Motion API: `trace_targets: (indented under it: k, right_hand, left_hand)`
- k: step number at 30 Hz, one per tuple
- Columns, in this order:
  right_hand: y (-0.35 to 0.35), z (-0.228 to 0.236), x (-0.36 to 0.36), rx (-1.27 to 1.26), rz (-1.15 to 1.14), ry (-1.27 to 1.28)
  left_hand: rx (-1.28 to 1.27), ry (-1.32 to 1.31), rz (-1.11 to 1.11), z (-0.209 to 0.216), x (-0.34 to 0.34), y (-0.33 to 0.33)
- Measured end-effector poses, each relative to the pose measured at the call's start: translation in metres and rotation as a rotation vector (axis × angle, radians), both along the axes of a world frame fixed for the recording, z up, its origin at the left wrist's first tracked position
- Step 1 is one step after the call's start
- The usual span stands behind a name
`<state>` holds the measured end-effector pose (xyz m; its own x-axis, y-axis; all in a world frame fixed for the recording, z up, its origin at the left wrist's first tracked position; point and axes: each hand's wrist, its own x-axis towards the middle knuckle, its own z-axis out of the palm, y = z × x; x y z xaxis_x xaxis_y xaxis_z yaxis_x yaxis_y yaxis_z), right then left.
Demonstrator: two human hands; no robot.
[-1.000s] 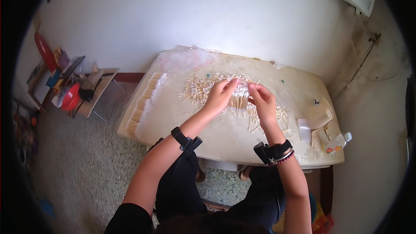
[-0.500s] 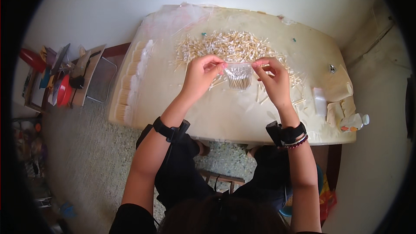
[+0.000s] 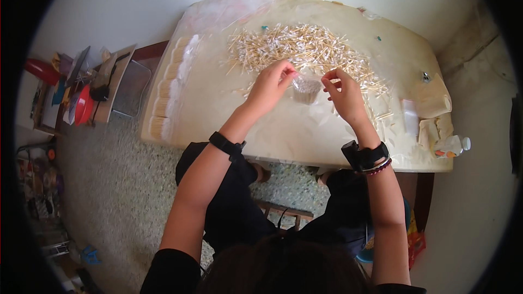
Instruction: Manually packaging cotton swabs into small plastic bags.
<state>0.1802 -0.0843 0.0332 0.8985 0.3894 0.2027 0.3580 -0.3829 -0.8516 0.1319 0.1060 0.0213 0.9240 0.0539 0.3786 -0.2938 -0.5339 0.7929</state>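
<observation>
A small clear plastic bag (image 3: 307,91) of cotton swabs hangs between my hands, just above the table. My left hand (image 3: 274,86) pinches the left end of its top edge between thumb and fingers. At the other end of that edge, the thumb and fingertips of my right hand (image 3: 345,96) are closed too. Directly beyond my hands spreads a large loose heap of cotton swabs (image 3: 297,46), wooden sticks with white tips. Glare on the plastic hides part of the bag's top edge.
Filled bags of swabs (image 3: 171,84) line the table's left edge. Clear plastic sheeting (image 3: 231,11) covers the far left corner. To the right lie a flat clear packet (image 3: 410,115), brown paper (image 3: 433,106) and a plastic bottle (image 3: 452,146) on its side.
The view has shifted slightly, so the table sits higher and further right in it. The bag's top edge now slopes, its left end farther from me. Both hands stay at the bag.
</observation>
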Motion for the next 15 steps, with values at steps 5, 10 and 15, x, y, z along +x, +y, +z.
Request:
trace_targets:
  k: [5, 10, 15]
  right_hand:
    - [0.003, -0.001, -0.005, -0.014, -0.006, 0.071]
    - [0.005, 0.003, -0.006, -0.025, 0.03, -0.099]
    - [0.006, -0.005, -0.005, -0.072, 0.066, -0.191]
  left_hand:
    - [0.038, 0.038, -0.125, -0.003, 0.002, -0.009]
    - [-0.024, 0.001, -0.092, -0.005, 0.002, -0.009]
    - [0.052, -0.055, -0.07, -0.006, 0.002, -0.008]
